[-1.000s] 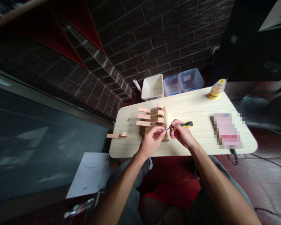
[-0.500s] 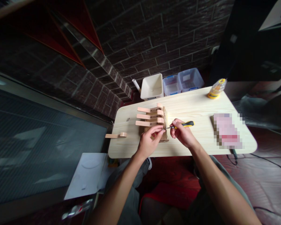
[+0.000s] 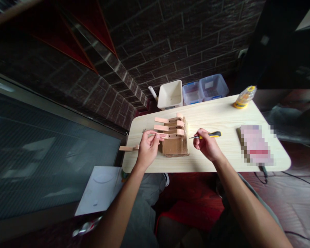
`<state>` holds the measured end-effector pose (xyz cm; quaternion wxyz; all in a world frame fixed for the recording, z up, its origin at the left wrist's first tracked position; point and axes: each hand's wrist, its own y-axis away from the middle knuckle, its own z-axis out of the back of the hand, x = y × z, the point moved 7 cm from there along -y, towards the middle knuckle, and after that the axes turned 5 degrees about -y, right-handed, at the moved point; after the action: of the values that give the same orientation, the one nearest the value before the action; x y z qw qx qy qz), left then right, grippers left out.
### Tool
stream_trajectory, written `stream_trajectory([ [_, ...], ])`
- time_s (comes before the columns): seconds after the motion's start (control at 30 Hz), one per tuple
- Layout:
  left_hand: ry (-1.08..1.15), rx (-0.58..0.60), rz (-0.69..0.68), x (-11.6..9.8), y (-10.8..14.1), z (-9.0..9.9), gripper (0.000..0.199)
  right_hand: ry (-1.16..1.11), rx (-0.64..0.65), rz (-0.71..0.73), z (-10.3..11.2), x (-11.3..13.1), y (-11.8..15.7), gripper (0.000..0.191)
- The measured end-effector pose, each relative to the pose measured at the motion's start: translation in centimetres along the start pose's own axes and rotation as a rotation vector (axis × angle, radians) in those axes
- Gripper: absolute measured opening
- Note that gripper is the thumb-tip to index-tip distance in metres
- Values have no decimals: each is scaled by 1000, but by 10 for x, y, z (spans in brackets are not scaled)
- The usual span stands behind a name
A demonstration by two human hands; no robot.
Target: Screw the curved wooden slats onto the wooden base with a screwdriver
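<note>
Screwdriver (image 3: 215, 134) clamped in right hand (image 3: 208, 146), tip just beside cardboard box (image 3: 172, 148) left of those fingers; left hand (image 3: 147, 148) fingers at wooden hook (image 3: 174, 135), grip unclear; likely between fastenings, next wanting steady alignment.

Screwdriver (image 3: 216, 134) in right hand (image 3: 206, 144), wooden pieces (image 3: 180, 132)

I'm counting four wood pieces (image 3: 161, 127) from my end, three in a row plus one off alone. Two hands, one left (image 3: 147, 147) and one right (image 3: 208, 146). Just one screwdriver (image 3: 216, 134), one cardboard box (image 3: 173, 148), one table (image 3: 212, 117). Bins come to three, one white (image 3: 170, 90) and two clear (image 3: 214, 84). Bottles (image 3: 245, 99), two. Then one white tube (image 3: 153, 93) and one pixelated pink thing (image 3: 255, 143).
</note>
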<state>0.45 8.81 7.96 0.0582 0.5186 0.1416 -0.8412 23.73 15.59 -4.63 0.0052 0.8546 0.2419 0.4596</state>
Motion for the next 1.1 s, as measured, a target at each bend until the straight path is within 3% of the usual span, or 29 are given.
stream_trajectory([
  [0.17,-55,-24,-31,2,-1,7,28,270,-126,-22,10,4,0,39],
  [0.37,-140,-53,-72,6,-4,13,25,764,-309,-117,36,14,4,40],
  [0.63,-308,-38,-164,1,-12,17,16,1269,-338,-176,41,1,-2,37],
  [0.87,-384,-43,-257,2,-17,19,7,1481,-366,-105,39,1,-10,35],
  [1.1,-351,-50,-382,-2,-25,22,15,1472,-365,48,39,9,-12,30],
])
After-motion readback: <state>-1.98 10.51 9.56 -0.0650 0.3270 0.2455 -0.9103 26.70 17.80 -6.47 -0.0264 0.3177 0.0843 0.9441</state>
